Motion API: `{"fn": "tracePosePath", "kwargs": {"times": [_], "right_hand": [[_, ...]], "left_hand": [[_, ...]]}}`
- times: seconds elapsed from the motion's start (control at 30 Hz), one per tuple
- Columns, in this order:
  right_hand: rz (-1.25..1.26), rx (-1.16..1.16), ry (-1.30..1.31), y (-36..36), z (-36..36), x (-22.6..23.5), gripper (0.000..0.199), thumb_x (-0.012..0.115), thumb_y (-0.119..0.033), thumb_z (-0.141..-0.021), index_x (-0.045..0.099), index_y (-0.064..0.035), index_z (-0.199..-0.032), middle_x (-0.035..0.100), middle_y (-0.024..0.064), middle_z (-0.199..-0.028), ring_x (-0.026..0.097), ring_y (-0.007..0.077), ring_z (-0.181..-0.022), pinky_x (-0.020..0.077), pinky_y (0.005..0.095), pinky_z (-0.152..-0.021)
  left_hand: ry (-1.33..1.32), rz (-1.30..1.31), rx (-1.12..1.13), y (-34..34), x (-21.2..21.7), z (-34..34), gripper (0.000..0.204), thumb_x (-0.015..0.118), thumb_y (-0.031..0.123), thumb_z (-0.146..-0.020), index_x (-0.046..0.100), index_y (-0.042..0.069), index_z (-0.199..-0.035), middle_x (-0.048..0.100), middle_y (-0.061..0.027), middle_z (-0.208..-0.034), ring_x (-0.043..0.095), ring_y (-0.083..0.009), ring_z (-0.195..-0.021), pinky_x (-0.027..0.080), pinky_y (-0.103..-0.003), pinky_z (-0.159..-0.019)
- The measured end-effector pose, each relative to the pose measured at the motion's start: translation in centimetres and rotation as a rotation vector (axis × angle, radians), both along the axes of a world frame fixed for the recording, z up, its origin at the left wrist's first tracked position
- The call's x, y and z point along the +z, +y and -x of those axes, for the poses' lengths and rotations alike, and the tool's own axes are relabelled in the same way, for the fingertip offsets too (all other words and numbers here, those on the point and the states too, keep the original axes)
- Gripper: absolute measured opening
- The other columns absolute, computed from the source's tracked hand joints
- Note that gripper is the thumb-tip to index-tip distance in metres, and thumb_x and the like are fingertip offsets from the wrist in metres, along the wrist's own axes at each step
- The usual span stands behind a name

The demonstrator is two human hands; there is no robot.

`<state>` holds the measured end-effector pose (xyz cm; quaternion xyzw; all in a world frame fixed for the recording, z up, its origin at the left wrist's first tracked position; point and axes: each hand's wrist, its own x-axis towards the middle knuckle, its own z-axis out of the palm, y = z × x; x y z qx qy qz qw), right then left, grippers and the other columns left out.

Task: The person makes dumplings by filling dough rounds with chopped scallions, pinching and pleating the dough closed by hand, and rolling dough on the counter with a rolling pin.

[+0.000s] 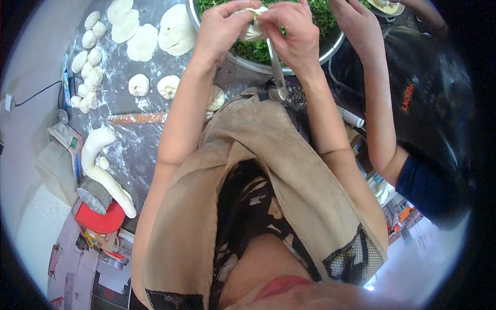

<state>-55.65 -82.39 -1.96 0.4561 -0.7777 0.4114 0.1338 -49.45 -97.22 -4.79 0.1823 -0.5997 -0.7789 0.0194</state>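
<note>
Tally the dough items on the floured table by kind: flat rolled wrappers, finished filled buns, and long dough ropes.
Flat rolled wrappers: 4, overlapping at the top of the table
Finished filled buns: 3, in a row above the rolling pin
Long dough ropes: 2
Total: 9
The small cut dough pieces at the left are bunched too tightly to count.

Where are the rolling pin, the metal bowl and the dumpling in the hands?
rolling pin (137, 118): head view, middle of its shaft.
metal bowl (310, 59): head view, near rim.
dumpling (253, 32): head view, dough between the hands.
</note>
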Motion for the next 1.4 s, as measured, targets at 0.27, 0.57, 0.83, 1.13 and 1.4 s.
{"fn": "tracePosePath", "kwargs": {"times": [0.27, 0.57, 0.83, 1.13, 1.4], "right_hand": [[-0.094, -0.003, 0.039, 0.3, 0.1, -0.4, 0.016, 0.067, -0.007, -0.070, 0.060, -0.0045, -0.083, 0.054, 0.0089, -0.079, 0.052, 0.0274, -0.080, 0.0403, 0.0406, -0.076], [0.230, -0.071, -0.419, 1.9, 0.6, -4.0, 0.012, 0.065, -0.008, -0.080, 0.064, -0.0028, -0.091, 0.060, 0.0090, -0.103, 0.060, 0.0181, -0.092, 0.0496, 0.0279, -0.080], [0.837, -0.005, -1.218, 2.6, -0.6, -6.1, 0.015, 0.059, -0.003, -0.087, 0.057, 0.0016, -0.102, 0.061, 0.0085, -0.103, 0.059, 0.0113, -0.089, 0.0483, 0.0222, -0.077], [0.544, -0.160, -0.589, 0.5, -1.9, -5.6, 0.010, 0.064, 0.000, -0.078, 0.062, -0.0005, -0.089, 0.056, 0.0088, -0.108, 0.058, 0.0141, -0.094, 0.0515, 0.0240, -0.073], [0.446, -0.170, -0.558, 0.2, -1.7, -4.9, 0.013, 0.066, -0.002, -0.076, 0.064, -0.0019, -0.088, 0.061, 0.0074, -0.101, 0.060, 0.0111, -0.087, 0.0505, 0.0232, -0.069]], "left_hand": [[-0.019, -0.341, -0.074, -0.3, 0.7, 0.3, 0.047, 0.039, 0.038, -0.097, 0.058, -0.003, -0.109, 0.065, -0.0092, -0.095, 0.062, -0.0142, -0.077, 0.052, -0.024, -0.067], [-0.132, -0.342, -0.140, -0.3, 1.0, 1.4, 0.071, 0.027, 0.060, -0.093, 0.053, -0.001, -0.117, 0.064, -0.0076, -0.093, 0.064, -0.0159, -0.077, 0.054, -0.027, -0.070], [0.125, 1.083, -0.151, -2.2, -6.2, 2.9, 0.041, 0.046, 0.012, -0.084, 0.053, 0.007, -0.124, 0.053, -0.0193, -0.118, 0.051, -0.0309, -0.112, 0.042, -0.041, -0.095], [0.002, -0.174, 0.061, 3.2, -1.7, 1.6, 0.032, 0.053, 0.015, -0.088, 0.054, 0.006, -0.119, 0.061, -0.0071, -0.098, 0.062, -0.0142, -0.082, 0.055, -0.031, -0.064], [0.037, -0.165, 0.083, 2.2, -1.7, 0.9, 0.027, 0.052, 0.010, -0.087, 0.058, 0.006, -0.113, 0.063, -0.0067, -0.097, 0.063, -0.0140, -0.080, 0.056, -0.031, -0.066]]}}
